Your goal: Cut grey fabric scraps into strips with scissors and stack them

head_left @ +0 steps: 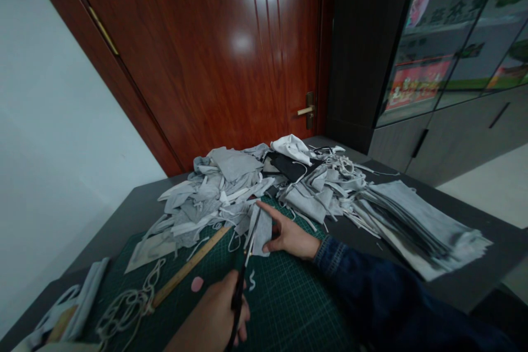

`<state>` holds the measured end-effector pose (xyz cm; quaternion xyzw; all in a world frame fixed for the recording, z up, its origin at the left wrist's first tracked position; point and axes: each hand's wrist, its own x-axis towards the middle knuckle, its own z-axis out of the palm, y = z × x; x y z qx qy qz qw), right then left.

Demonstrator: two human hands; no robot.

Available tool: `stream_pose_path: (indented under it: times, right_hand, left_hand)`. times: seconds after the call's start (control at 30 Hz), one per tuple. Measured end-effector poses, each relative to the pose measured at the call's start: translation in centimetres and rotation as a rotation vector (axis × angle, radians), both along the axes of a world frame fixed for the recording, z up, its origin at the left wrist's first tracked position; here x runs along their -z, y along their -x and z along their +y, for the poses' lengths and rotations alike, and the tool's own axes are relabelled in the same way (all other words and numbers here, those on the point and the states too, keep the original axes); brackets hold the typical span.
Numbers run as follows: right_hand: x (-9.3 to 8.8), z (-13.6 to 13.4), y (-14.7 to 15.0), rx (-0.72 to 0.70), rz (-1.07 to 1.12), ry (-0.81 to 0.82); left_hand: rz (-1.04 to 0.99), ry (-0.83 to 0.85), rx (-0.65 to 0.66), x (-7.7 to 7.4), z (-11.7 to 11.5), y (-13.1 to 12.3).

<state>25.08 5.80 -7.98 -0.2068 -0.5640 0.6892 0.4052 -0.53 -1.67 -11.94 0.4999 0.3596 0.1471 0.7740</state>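
The left hand (214, 313) grips black scissors (238, 297), their blades at a grey cloth piece (262, 231); the right hand (291, 236) holds this cloth above the green cutting mat (284, 291).

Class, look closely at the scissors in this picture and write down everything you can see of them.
The scissors are long and slim, with a black handle gripped in the left hand and thin, pale metal blades pointing up and away. The handle's lower end sticks out below the fist. They stand tilted above the green cutting mat, and the blades reach into the grey fabric. Whether the blades are open or closed cannot be told.
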Motion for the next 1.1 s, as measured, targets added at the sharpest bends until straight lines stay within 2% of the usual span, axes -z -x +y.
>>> stream_pose_path:
  times: [0.2, 0.4, 0.6, 0.77, 1.1]
  right_hand:
    - [-0.5, -0.1, -0.3, 0.015, 0.063, -0.029]
    - [-1.1, 0.7, -0.5, 0.294, 0.092, -0.089]
    - [-0.4, 1.3, -0.4, 0.401, 0.078, -0.091]
    - [-0.6, 0.9, -0.3, 0.412, 0.065, -0.111]
    - [-0.9, 0.2, 0.2, 0.368, 0.106, -0.061]
  left_hand:
    - [0.155, -0.055, -0.054, -1.6, -0.9, -1.1]
    - [0.252, -0.272, -0.198, -3.1, -3.4, -1.9]
    - [0.295, -0.235, -0.160, -4.3, -3.5, -2.2]
    - [0.258, -0.203, -0.190, -3.3, -3.0, -2.3]
    - [0.262, -0.323, -0.168, -2.2, -2.7, -2.1]
